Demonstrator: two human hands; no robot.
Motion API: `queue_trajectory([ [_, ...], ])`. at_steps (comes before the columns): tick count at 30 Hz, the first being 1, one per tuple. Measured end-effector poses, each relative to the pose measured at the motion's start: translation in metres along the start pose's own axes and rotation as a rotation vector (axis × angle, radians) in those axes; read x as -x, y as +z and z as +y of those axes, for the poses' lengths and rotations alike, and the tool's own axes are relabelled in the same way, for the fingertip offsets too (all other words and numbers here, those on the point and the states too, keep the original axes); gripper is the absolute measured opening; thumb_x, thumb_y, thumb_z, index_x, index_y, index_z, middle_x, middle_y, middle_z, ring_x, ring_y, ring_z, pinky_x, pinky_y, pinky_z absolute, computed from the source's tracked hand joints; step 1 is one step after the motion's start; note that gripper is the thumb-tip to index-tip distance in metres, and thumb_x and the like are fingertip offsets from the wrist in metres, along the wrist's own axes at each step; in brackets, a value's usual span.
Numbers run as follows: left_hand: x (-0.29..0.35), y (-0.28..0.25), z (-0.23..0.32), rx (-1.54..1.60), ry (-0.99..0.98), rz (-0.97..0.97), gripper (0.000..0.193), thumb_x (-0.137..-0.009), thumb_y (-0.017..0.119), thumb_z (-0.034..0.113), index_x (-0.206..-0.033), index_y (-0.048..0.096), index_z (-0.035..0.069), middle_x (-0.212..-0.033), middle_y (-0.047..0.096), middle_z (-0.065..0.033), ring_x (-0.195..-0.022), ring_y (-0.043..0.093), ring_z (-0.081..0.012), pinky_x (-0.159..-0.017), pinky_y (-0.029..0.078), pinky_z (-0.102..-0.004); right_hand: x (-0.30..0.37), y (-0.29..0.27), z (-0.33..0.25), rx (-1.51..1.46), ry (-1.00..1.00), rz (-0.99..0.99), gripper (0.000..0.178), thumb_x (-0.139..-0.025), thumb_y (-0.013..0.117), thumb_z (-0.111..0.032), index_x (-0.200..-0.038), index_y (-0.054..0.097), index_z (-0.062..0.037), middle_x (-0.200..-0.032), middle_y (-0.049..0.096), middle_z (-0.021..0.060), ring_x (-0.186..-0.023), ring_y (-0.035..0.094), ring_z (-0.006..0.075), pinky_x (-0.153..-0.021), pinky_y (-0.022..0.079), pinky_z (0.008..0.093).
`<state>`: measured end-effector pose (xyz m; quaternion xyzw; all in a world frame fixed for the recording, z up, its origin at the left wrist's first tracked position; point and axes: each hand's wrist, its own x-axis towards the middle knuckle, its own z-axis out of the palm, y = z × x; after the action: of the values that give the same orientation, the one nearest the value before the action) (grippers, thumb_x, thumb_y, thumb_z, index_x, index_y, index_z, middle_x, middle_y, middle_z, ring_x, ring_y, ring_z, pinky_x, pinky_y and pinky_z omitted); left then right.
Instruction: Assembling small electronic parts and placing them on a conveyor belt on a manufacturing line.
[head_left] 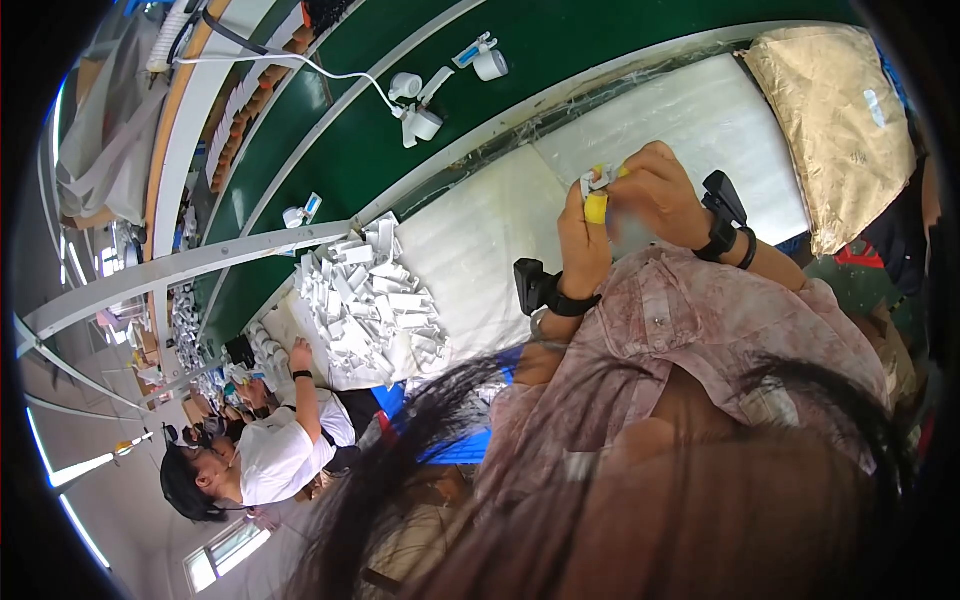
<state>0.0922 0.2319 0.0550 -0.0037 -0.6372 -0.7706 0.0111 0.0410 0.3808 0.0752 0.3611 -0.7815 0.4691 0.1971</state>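
Note:
My left hand is closed on a small white plastic part, held up above the pale work surface. The fingers of my right hand are curled in and pinch at the right side of that same part. A yellow wrap shows at the left fingers, and a bit of yellow also shows at the right fingertips. The part's exact shape is partly covered by my fingers. Both wrists carry black straps with a black device on each.
To the left lies a heap of white plastic pieces. Beyond the worktop, a green conveyor belt carries several white assemblies. A brown paper sack is at the right. A co-worker in a white shirt sits further left, past a metal frame bar.

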Motion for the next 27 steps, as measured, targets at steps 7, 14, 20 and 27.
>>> queue_trajectory([
  [7, -0.011, -0.027, -0.007, -0.079, -0.092, -0.045, 0.03, -0.1, 0.04, 0.016, -0.123, 0.048, 0.0, -0.081, 0.058, -0.0055, -0.059, 0.05, -0.0087, -0.051, 0.041, -0.0234, -0.005, 0.019, 0.015, -0.033, 0.059, -0.077, 0.019, -0.072, 0.068, 0.002, -0.088, 0.063, -0.0071, -0.083, 0.055, 0.0059, -0.079, 0.051, 0.0246, -0.071, 0.041, 0.0335],
  [14, -0.079, -0.134, -0.05, -0.467, -0.223, -0.11, 0.042, -0.089, 0.045, 0.008, -0.131, 0.048, 0.002, -0.132, 0.049, -0.0135, -0.122, 0.046, -0.0249, -0.104, 0.033, -0.0302, -0.012, 0.042, 0.101, -0.038, 0.288, -0.166, 0.01, -0.08, 0.061, 0.004, -0.083, 0.06, -0.0056, -0.081, 0.057, 0.0063, -0.081, 0.054, 0.0236, -0.074, 0.042, 0.0338],
  [20, -0.173, -0.295, -0.097, -0.861, 0.044, 0.578, 0.021, -0.08, 0.058, 0.005, -0.098, 0.065, -0.005, -0.093, 0.066, -0.0225, -0.087, 0.065, -0.0334, -0.077, 0.049, -0.0362, -0.056, 0.049, 0.208, -0.063, 0.401, -0.044, 0.004, -0.084, 0.06, 0.003, -0.084, 0.058, -0.0009, -0.08, 0.059, 0.0101, -0.07, 0.059, 0.0202, -0.063, 0.047, 0.0301],
  [27, -0.252, -0.392, -0.099, -1.187, -0.164, 0.529, 0.03, -0.078, 0.063, 0.009, -0.107, 0.063, 0.002, -0.099, 0.065, -0.0184, -0.093, 0.063, -0.0332, -0.08, 0.051, -0.041, -0.099, 0.041, 0.3, 0.37, 0.334, -0.123, 0.009, -0.082, 0.065, -0.003, -0.09, 0.06, -0.0029, -0.089, 0.062, 0.0118, -0.077, 0.062, 0.0268, -0.068, 0.049, 0.0352],
])
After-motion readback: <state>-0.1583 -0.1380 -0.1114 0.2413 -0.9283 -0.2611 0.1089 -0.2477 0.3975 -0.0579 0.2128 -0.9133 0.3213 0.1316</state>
